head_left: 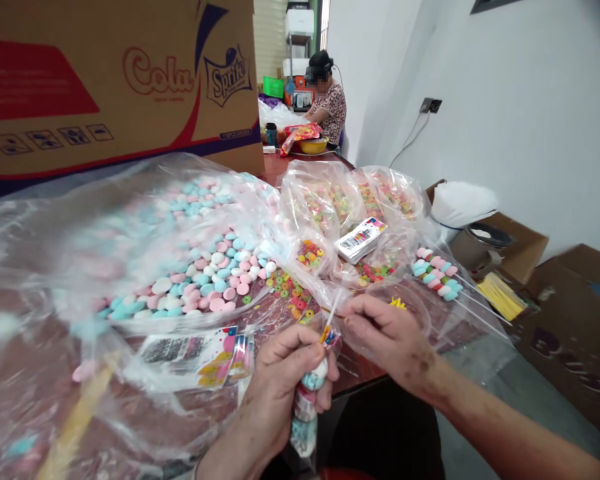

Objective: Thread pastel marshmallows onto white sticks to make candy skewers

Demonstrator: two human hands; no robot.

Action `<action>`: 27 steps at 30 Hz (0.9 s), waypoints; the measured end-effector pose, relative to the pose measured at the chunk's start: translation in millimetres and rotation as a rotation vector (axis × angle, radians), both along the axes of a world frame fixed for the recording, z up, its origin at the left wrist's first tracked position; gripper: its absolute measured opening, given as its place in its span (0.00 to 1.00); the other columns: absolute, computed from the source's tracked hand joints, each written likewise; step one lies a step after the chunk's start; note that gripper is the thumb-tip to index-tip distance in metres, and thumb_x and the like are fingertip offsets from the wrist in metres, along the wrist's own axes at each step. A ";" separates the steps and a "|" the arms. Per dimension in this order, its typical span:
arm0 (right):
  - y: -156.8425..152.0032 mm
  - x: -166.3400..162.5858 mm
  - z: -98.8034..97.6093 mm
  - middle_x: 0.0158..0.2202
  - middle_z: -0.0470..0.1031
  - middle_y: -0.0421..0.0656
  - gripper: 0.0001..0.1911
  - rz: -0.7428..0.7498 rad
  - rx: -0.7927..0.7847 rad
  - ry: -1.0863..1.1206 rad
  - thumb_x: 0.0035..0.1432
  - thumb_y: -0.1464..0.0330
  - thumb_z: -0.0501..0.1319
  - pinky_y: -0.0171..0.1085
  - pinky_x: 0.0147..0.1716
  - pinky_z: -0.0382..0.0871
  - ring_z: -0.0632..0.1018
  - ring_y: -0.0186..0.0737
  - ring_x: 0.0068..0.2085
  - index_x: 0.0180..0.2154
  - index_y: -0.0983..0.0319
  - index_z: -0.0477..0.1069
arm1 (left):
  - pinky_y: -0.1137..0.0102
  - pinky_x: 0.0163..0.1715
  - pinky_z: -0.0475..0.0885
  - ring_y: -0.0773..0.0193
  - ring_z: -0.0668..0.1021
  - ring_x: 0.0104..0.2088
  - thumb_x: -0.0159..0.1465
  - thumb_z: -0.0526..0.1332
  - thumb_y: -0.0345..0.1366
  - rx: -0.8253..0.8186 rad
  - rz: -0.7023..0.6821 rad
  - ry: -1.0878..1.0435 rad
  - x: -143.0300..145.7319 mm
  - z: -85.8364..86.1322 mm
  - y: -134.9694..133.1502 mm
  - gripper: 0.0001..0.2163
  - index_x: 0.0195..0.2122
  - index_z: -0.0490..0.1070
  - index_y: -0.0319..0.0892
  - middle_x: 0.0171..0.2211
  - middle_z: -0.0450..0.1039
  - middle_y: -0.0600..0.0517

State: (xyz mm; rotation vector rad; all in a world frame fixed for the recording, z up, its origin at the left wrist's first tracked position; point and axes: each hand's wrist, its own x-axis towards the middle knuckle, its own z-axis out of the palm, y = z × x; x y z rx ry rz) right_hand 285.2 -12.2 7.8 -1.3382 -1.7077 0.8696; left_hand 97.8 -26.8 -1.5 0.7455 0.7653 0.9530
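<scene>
My left hand (295, 367) is closed around a candy skewer (305, 407) in a clear wrapper, with blue, white and pink pieces stacked on it. Its white stick (334, 308) sticks up past the gathered neck of the wrapper, where a thin golden twist tie (325, 334) shows. Just right of the stick, my right hand (380, 337) is closed in a pinch; a thin golden end shows at its fingertips, seemingly of the tie. Printed cards (190, 357) lie left of my left hand. Yellow ties (398, 303) lie behind my right hand.
A big open bag of pastel candies (220, 273) covers the table's left. Behind are bags of coloured rings (330, 200) and a card stack (361, 240). Finished-looking skewers (436, 273) lie right. Cartons (575, 333) stand beside the table; a large carton (115, 87) and a seated person (327, 103) are farther back.
</scene>
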 end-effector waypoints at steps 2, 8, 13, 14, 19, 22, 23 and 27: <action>-7.3 -17.2 -1.1 0.28 0.72 0.37 0.09 0.036 -0.072 0.053 0.63 0.67 0.55 0.31 0.32 0.65 0.72 0.33 0.31 0.32 0.60 0.71 | 0.79 0.14 0.62 0.72 0.71 0.14 0.60 0.63 0.34 0.006 -0.011 -0.016 2.2 0.0 -2.0 0.08 0.25 0.70 0.38 0.22 0.75 0.51; -20.3 -35.9 -10.8 0.24 0.73 0.36 0.11 0.102 -0.288 0.285 0.64 0.65 0.55 0.31 0.30 0.67 0.73 0.32 0.27 0.30 0.61 0.70 | 0.81 0.13 0.61 0.74 0.69 0.13 0.62 0.61 0.35 -0.042 -0.019 -0.009 -4.4 -7.2 -7.8 0.09 0.26 0.69 0.38 0.19 0.73 0.53; -20.9 -42.4 -21.2 0.25 0.72 0.37 0.10 0.130 -0.251 0.292 0.64 0.65 0.55 0.33 0.33 0.69 0.74 0.34 0.28 0.31 0.60 0.70 | 0.80 0.11 0.60 0.73 0.69 0.12 0.62 0.60 0.35 -0.104 0.041 0.010 -5.9 -14.1 -12.5 0.08 0.27 0.66 0.40 0.18 0.73 0.54; -19.8 -43.6 -22.5 0.25 0.72 0.37 0.10 0.124 -0.210 0.259 0.64 0.65 0.56 0.33 0.34 0.68 0.74 0.35 0.29 0.31 0.60 0.71 | 0.80 0.11 0.60 0.73 0.69 0.12 0.62 0.60 0.35 -0.103 0.061 0.021 -5.7 -14.7 -13.4 0.07 0.27 0.65 0.40 0.18 0.73 0.54; -12.8 -48.4 -22.6 0.26 0.71 0.38 0.13 0.181 -0.073 0.103 0.64 0.70 0.55 0.32 0.37 0.65 0.72 0.33 0.32 0.27 0.61 0.70 | 0.80 0.12 0.60 0.72 0.70 0.13 0.61 0.62 0.37 -0.052 0.173 0.085 -6.8 -17.0 -15.2 0.08 0.29 0.65 0.41 0.20 0.73 0.55; -10.8 -50.9 -20.7 0.26 0.70 0.37 0.13 0.183 0.002 0.021 0.63 0.73 0.56 0.32 0.36 0.63 0.71 0.33 0.32 0.26 0.62 0.70 | 0.79 0.13 0.62 0.72 0.70 0.13 0.59 0.65 0.37 -0.039 0.225 0.114 -9.4 -18.4 -14.3 0.08 0.28 0.66 0.41 0.20 0.74 0.56; -10.8 -52.0 -20.8 0.26 0.70 0.37 0.13 0.177 0.030 -0.007 0.63 0.73 0.56 0.32 0.36 0.63 0.71 0.33 0.32 0.25 0.62 0.69 | 0.79 0.13 0.63 0.72 0.71 0.14 0.59 0.65 0.37 -0.037 0.241 0.123 -10.3 -18.9 -13.7 0.08 0.28 0.67 0.41 0.21 0.74 0.56; -12.3 -57.9 -27.9 0.27 0.69 0.38 0.12 0.124 0.193 -0.134 0.63 0.74 0.56 0.34 0.35 0.62 0.70 0.34 0.32 0.26 0.62 0.68 | 0.78 0.16 0.65 0.71 0.71 0.14 0.57 0.67 0.35 -0.008 0.278 0.158 -11.3 -23.3 -11.4 0.07 0.28 0.69 0.41 0.18 0.72 0.58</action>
